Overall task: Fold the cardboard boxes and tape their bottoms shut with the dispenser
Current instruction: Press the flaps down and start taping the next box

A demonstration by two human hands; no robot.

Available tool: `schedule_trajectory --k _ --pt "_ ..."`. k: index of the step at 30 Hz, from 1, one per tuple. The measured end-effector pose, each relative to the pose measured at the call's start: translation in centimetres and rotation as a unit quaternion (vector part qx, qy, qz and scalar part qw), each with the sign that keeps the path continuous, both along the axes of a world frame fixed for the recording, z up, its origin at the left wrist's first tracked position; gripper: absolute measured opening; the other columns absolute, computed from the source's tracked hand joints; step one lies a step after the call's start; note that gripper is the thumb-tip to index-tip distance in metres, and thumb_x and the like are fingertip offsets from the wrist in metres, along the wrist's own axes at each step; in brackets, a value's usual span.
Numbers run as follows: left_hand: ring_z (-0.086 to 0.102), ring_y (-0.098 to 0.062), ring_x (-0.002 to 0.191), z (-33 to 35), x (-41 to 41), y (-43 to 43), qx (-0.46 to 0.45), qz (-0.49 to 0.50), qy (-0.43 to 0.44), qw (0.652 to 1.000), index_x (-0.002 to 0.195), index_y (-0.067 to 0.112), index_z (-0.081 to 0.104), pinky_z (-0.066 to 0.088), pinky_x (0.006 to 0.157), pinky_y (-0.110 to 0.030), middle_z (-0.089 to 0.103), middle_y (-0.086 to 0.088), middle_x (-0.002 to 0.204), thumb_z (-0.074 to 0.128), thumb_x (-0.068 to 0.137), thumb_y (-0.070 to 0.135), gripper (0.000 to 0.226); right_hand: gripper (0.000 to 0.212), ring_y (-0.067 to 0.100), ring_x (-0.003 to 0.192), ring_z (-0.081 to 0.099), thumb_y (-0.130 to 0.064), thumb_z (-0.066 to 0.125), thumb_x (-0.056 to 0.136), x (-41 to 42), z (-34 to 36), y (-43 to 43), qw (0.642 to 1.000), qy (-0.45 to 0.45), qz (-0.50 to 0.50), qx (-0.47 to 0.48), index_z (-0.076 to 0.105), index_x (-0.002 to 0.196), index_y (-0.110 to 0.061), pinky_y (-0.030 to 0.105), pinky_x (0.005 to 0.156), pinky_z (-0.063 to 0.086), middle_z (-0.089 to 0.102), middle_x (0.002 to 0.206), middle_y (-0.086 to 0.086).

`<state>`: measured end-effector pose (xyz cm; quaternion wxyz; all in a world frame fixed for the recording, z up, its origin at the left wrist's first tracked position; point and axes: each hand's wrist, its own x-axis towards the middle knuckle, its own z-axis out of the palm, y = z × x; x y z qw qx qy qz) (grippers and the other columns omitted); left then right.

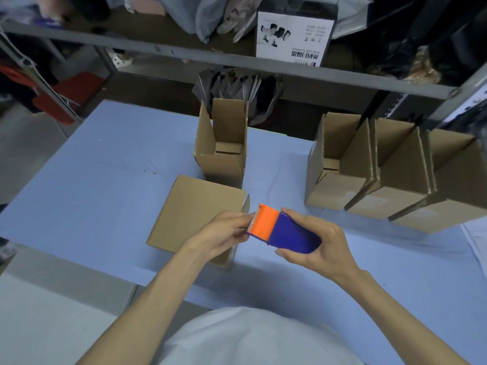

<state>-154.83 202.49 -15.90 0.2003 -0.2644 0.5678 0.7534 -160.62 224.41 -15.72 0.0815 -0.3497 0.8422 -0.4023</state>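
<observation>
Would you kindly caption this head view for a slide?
Right hand grips the blue-and-orange tape dispenser while left hand pinches its blade end over a closed cardboard box.

Tape dispenser [284, 230]: two-tone, with a plain orange front plate and a plain deep violet-blue body. Closed box [195, 214], upright open box [224, 164] and row of three boxes [340, 191]: uniform kraft brown with no print on the faces shown; the row's near faces carry faint pale patches. Table cover [105, 180]: flat light blue with a few small brown specks. Shelf rail [184, 52]: matt grey. Printed carton [292, 35]: white face under a black top, with black lettering and small black-and-white product pictures. Bags [237, 85] behind the open box: grey to black. Object [71, 93] at far left: red. Garment [250, 338] at bottom edge: white
</observation>
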Motion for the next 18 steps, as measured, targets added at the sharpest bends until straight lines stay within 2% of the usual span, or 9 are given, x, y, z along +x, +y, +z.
schedule_trajectory --k 3,6,10,14,18 --pt "0.054 -0.01 0.073 0.1 0.1 -0.3 -0.035 -0.012 0.0 0.999 0.095 0.008 0.066 0.045 0.068 -0.021 0.063 0.0 0.076 0.054 0.098 0.014 0.014 0.078 0.013 0.084 0.063 -0.05 0.084 0.063 0.1 0.0 0.1 1.0 0.002 0.004 0.01 0.057 0.131 -0.025 0.031 0.067 0.055 0.069 0.104 -0.004" --pt "0.059 -0.013 0.084 0.4 0.0 -0.3 -0.089 0.005 -0.002 0.996 0.097 0.009 0.067 0.047 0.075 -0.025 0.066 -0.005 0.087 0.054 0.098 0.019 0.016 0.079 0.013 0.09 0.062 -0.055 0.079 0.064 0.1 0.1 -0.2 1.0 -0.003 0.008 0.007 0.054 0.133 -0.025 0.028 0.069 0.056 0.067 0.111 -0.005" --pt "0.06 -0.016 0.086 0.3 -0.1 0.5 -0.173 0.053 0.014 0.983 0.097 0.007 0.066 0.049 0.076 -0.026 0.066 -0.008 0.089 0.054 0.098 0.024 0.021 0.08 0.012 0.098 0.061 -0.058 0.077 0.065 -0.2 0.2 -0.6 1.0 -0.022 0.007 0.004 0.05 0.135 -0.029 0.025 0.072 0.057 0.065 0.118 -0.008" --pt "0.065 -0.017 0.089 0.3 -0.6 0.1 -0.188 0.067 0.012 0.98 0.095 0.014 0.064 0.053 0.082 -0.03 0.07 -0.006 0.095 0.06 0.095 0.022 0.009 0.078 0.006 0.091 0.061 -0.054 0.081 0.064 -0.8 0.3 -1.0 1.0 -0.003 0.004 0.012 0.055 0.132 -0.027 0.018 0.07 0.053 0.067 0.113 -0.01" --pt "0.065 -0.008 0.079 0.2 -0.7 -1.0 -0.178 0.017 0.014 0.984 0.089 0.013 0.07 0.051 0.067 -0.018 0.07 0.0 0.084 0.058 0.095 0.015 0.013 0.078 0.003 0.086 0.06 -0.055 0.081 0.063 -1.0 0.2 -1.2 0.999 0.002 0.014 0.03 0.056 0.132 -0.028 0.014 0.069 0.048 0.068 0.109 -0.011"
